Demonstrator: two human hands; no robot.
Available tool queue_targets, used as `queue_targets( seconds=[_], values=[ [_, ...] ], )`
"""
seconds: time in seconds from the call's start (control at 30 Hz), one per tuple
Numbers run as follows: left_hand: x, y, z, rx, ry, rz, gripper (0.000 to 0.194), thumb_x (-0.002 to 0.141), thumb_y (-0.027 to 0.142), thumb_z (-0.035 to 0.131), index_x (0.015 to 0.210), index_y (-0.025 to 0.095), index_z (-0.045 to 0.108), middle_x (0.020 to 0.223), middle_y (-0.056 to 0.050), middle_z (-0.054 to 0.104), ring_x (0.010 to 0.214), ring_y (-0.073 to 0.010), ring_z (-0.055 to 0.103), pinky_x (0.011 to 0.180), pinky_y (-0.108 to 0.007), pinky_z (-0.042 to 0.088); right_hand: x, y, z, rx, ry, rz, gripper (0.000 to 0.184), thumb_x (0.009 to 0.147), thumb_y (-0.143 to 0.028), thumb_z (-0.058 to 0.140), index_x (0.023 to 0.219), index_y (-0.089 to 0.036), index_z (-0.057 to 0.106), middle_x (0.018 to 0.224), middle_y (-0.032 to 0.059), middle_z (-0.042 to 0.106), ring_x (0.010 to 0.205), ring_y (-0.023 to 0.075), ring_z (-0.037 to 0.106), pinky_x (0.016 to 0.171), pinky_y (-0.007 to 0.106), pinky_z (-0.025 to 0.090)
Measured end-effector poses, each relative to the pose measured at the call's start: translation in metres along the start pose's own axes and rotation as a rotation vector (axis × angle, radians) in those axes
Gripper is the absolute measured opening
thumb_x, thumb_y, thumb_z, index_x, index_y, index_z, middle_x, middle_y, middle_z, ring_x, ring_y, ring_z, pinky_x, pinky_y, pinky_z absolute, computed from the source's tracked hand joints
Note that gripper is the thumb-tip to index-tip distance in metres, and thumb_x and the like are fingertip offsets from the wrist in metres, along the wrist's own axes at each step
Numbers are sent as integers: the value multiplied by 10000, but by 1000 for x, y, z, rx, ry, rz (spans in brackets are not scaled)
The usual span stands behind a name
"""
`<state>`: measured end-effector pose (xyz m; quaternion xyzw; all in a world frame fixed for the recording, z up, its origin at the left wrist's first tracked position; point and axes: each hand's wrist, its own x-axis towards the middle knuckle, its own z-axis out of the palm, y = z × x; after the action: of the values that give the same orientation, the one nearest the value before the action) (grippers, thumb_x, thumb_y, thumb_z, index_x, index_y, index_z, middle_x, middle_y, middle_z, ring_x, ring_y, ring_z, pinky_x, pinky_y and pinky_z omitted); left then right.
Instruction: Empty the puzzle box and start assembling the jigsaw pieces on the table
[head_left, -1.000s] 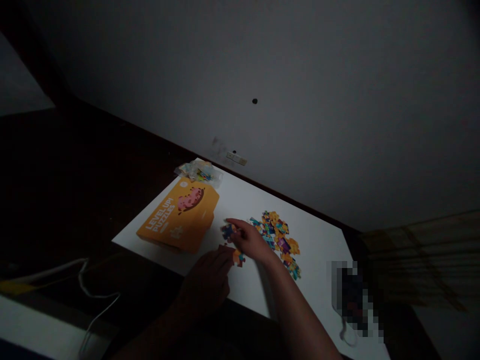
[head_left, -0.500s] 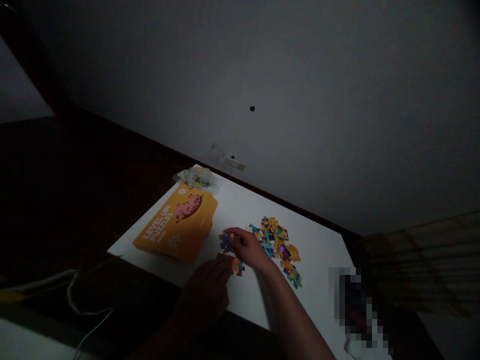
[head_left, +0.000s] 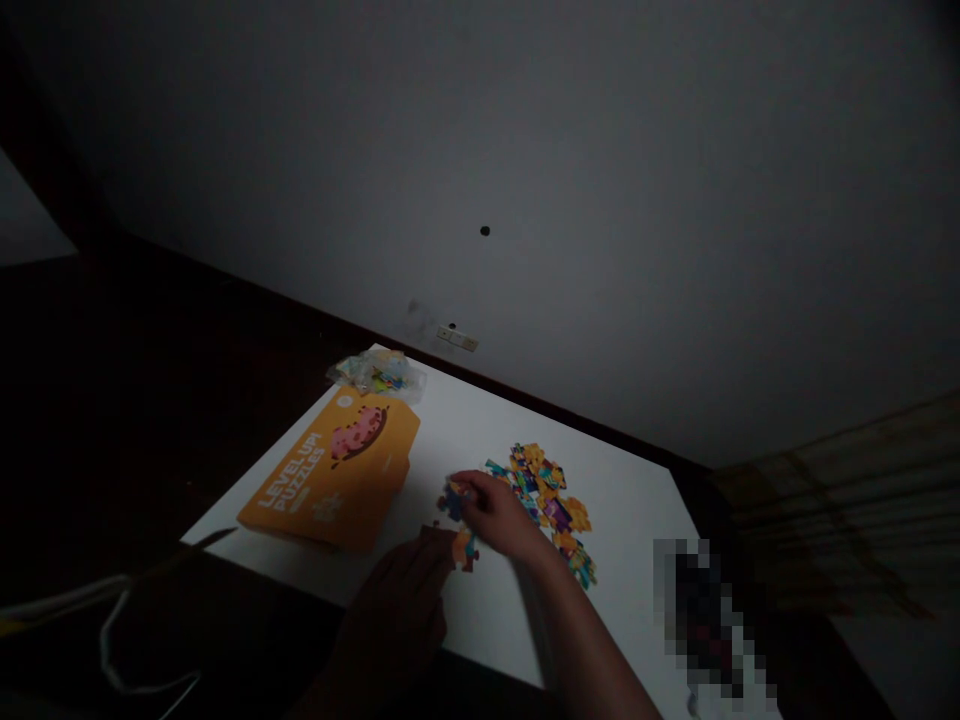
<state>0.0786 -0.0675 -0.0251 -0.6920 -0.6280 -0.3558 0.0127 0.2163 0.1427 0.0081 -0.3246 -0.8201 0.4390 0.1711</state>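
The room is dim. My right hand (head_left: 501, 515) lies on a white board (head_left: 480, 420), its fingers curled onto a dark blue puzzle piece (head_left: 451, 500). Just behind that hand spreads a heap of several colourful loose puzzle pieces (head_left: 547, 495). My left hand (head_left: 401, 605) rests at the board's near edge in shadow, its fingertips touching an orange and blue piece (head_left: 463, 550). Whether that hand pinches the piece or only touches it is too dark to tell.
An orange puzzle box (head_left: 330, 470) printed with white lettering lies on the left of the board. A clear bag of pieces (head_left: 375, 372) sits behind it. A white cable (head_left: 112, 620) loops at lower left. A blurred-out object (head_left: 709, 620) is at lower right. A grey wall rises behind.
The view has shifted slightly, so everything sits a little lower and left. My right hand has curled its fingers in on the blue piece. My left hand stays by the orange piece.
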Motion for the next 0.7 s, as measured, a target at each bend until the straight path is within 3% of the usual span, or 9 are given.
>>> queue_targets(
  seconds=[0.13,0.2,0.33,0.6,0.7],
  values=[
    [3,-1,-6,43,46,57,721,878,60,562,1564,259,665,1527,-52,782,1411,-247,717,1208,-412,592,-7,-1,-11,-66,0,23,472,958,-131,641,1359,-316,809,1230,64,874,1102,287,830,1022,488,659],
    [4,-1,-9,65,51,74,703,886,59,556,1552,252,674,1524,-45,786,1391,-236,728,1196,-394,594,-10,-1,-15,-98,2,31,427,979,-129,623,1317,-299,822,1172,64,880,1057,280,834,1013,477,660],
    [4,-4,-9,82,38,80,715,878,56,557,1549,267,683,1532,-45,783,1386,-240,736,1166,-399,619,-13,2,-17,-142,67,-16,382,984,-118,629,1225,-325,842,1223,57,873,1143,288,820,1075,494,637],
    [0,-9,0,126,64,115,744,865,41,539,1566,263,653,1516,-65,791,1355,-273,763,1120,-449,671,-8,1,6,-286,262,-125,276,952,-72,672,1055,-286,813,1079,70,822,1058,285,798,947,418,639],
    [-1,-11,1,128,60,129,741,868,51,559,1572,261,655,1527,-64,787,1357,-279,767,1112,-446,682,-7,3,13,-305,319,-171,239,1001,-103,636,1047,-278,793,1057,80,805,1040,282,786,939,417,642]
  ],
)
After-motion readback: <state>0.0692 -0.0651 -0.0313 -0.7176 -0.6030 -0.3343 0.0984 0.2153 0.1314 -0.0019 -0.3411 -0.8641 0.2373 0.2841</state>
